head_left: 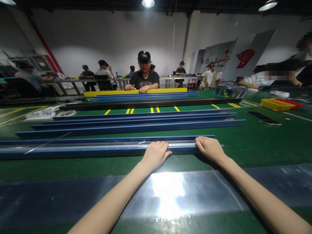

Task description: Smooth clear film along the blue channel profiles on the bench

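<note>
A long blue channel strip (97, 150) lies across the green table in front of me, with clear plastic film along its trough. My left hand (155, 154) is closed over the strip, fingers curled across its trough and the thumb on the near side. Near the strip's right end, my right hand (210, 149) is closed on it with the fingers bent down; its fingertips are hidden. Between my forearms and the table's near side, a wide sheet of clear plastic film (136, 198) lies flat and reflects the overhead light.
Beyond the strip lie more blue channel strips (151, 127), a long black strip (151, 104) and a yellow strip (112, 93). A phone (263, 118) and a yellow tray (276, 105) are at right. Across the table sits a co-worker (144, 78); other people work farther back.
</note>
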